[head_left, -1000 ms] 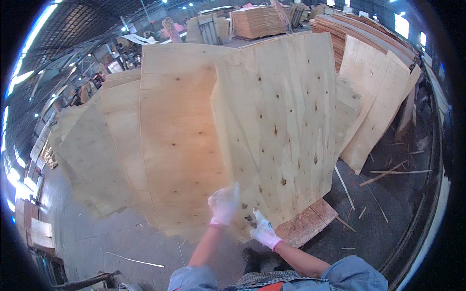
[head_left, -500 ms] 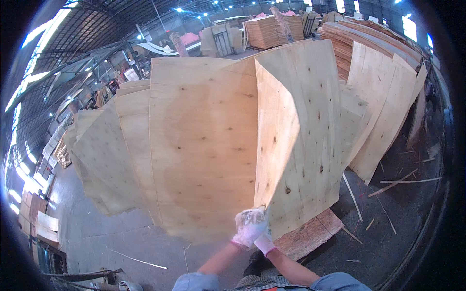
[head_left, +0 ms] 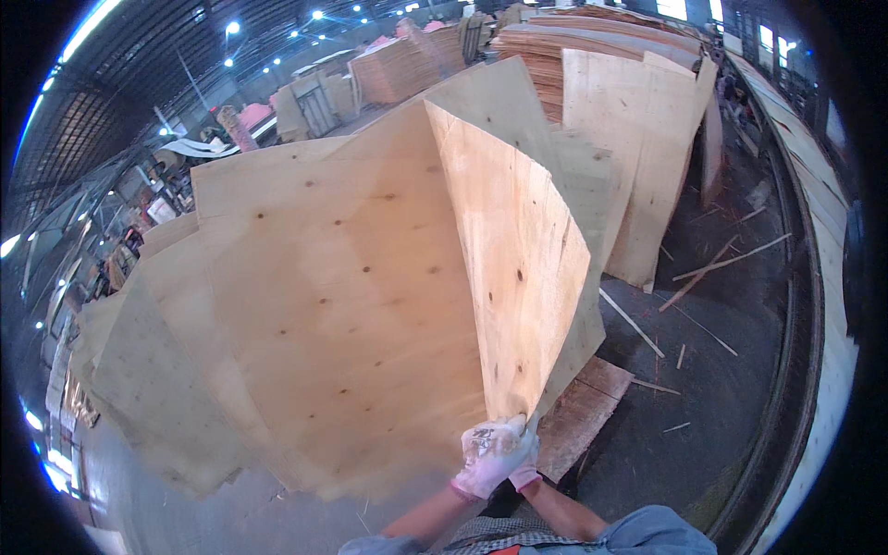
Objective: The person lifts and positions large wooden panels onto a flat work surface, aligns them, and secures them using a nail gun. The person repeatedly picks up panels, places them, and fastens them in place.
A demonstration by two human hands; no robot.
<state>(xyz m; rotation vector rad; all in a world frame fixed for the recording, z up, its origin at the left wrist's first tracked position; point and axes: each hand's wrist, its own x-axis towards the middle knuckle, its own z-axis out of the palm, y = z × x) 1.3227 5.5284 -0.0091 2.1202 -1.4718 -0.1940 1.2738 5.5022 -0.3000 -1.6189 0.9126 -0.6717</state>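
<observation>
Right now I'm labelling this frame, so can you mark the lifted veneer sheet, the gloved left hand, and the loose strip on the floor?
Lifted veneer sheet (head_left: pixel 513 268), head view: middle of its raised face.
Left hand (head_left: pixel 488 455), head view: back of the white glove.
Loose strip (head_left: pixel 631 322), head view: midway along it.

A big workshop hall with a dark roof (head_left: pixel 120 83) and rows of ceiling lamps (head_left: pixel 277 37); wood strips (head_left: pixel 703 277) litter the grey concrete floor (head_left: pixel 712 388).
</observation>
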